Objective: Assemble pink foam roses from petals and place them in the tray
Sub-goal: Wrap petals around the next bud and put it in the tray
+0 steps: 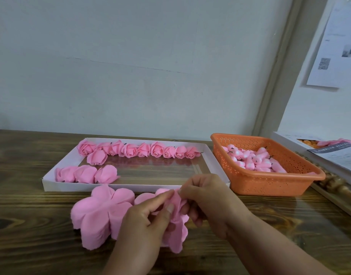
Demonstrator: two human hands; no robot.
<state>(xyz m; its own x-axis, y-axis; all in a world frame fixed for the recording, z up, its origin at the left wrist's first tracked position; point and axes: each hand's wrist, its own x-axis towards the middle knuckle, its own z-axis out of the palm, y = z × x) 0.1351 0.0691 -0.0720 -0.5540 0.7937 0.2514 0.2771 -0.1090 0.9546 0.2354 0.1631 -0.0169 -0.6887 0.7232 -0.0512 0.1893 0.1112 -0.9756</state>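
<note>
Both hands work on one pink foam petal sheet (175, 233) held just above the table's near middle. My left hand (145, 221) pinches its upper fold from the left, and my right hand (206, 197) grips the same fold from the right. A thick stack of flower-shaped petal sheets (99, 211) lies to the left of my hands. Behind them stands the white shallow tray (51, 184). A row of finished pink roses (139, 149) lines its far edge, and three more roses (85, 174) rest at its near left corner.
An orange perforated basket (269, 185) holding several pink-and-white rose cores (256, 159) stands right of the tray. A white box with papers (333, 153) sits at the far right by a carved wooden edge. The pale wall rises close behind the wooden table (32, 235).
</note>
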